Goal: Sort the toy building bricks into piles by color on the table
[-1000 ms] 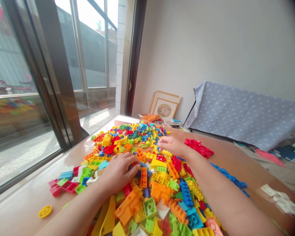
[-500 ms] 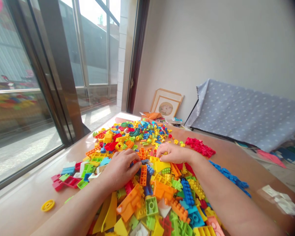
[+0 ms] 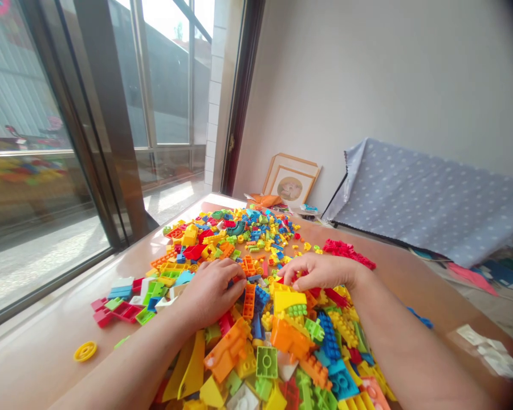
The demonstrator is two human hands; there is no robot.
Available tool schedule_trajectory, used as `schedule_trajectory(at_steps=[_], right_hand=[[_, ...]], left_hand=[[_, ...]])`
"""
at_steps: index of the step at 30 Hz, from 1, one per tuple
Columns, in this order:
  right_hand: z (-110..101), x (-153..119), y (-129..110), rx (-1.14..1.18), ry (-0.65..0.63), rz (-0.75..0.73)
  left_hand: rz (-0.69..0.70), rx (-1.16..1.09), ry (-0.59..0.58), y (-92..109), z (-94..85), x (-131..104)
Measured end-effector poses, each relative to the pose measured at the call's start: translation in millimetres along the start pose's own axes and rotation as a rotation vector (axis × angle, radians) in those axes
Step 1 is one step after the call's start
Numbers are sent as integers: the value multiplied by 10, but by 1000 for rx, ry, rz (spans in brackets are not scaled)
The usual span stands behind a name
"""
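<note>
Toy bricks (image 3: 267, 362) surround the yellow block (image 3: 287, 300), likely for easy reach; my right fingers (image 3: 298, 263) curve apart behind it; my left fingers (image 3: 227, 270), beside it, I can't tell.

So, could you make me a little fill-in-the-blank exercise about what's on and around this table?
The round piece alone at the table's near left is ____.
The hand nearer that piece is the person's ____ one.
The one-colour cluster just beyond the wrist of the right hand is ____.
The framed picture beyond the table leans against the ____.

Missing words: yellow; left; red; wall.
</note>
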State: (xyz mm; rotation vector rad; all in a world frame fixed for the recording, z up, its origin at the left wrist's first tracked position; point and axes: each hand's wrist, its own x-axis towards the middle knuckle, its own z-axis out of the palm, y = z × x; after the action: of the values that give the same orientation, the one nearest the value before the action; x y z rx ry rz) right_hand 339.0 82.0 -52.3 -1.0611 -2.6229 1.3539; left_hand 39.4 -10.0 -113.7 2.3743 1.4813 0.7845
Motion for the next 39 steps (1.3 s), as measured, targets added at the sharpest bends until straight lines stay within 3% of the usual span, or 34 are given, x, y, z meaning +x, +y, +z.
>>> schedule_trajectory(at_steps=[8,13,20,23,26,31,34,39], right_hand=[[15,44,155,-134,211,46],[71,134,165,-148,208,44],[-32,296,148,-131,169,78],[-22,490,151,-207,232,103],[38,722,133,-345,338,198],[153,948,8,-476,258,399],[193,982,18,-435,239,433],[183,980,264,-186,282,377]], left_hand=[[-4,0,-12,-18,-2,9],[-1,1,-21,-11,7,11],[-7,7,-18,-13,7,7],[-3,2,-14,-15,8,8],[-3,0,-16,-13,8,13],[-8,-4,-26,6,-8,18],[-8,-3,-25,20,-21,16],[-16,6,-18,29,-24,13]])
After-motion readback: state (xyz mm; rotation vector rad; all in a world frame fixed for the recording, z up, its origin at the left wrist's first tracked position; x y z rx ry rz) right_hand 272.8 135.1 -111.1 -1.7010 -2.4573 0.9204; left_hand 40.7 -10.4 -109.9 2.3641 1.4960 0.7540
